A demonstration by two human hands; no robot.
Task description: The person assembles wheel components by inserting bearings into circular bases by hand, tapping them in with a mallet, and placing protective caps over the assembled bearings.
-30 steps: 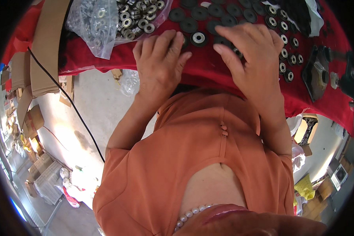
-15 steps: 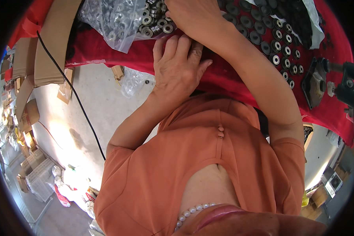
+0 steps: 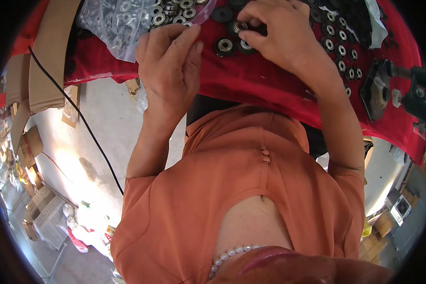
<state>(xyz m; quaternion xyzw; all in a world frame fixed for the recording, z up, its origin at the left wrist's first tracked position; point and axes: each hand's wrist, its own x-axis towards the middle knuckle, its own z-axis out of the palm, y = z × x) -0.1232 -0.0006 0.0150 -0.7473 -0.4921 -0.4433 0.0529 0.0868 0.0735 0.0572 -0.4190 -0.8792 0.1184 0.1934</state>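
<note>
Clear plastic bag of silver ring bearings (image 3: pixel 123 21) at upper left, cut off by the rim; count impossible. My left hand (image 3: pixel 168 66) lies flat, fingers loosely spread, fingertips touching the bag's edge on the red cloth-covered table (image 3: pixel 251 83), holding nothing. My right hand (image 3: pixel 281 31) is curled, pinching one black-rimmed wheel bearing (image 3: pixel 239 26); fingers hide part. Two more lie just below, others trail right.

A counter (image 3: pixel 251 87) draped in red cloth runs across the top. Below it lies a pale concrete floor (image 3: pixel 99 128), bright with sunlight at lower left. Flattened cardboard boxes (image 3: pixel 47 57) lean at the left, and a thin black cable (image 3: pixel 80 118) trails across the floor.
</note>
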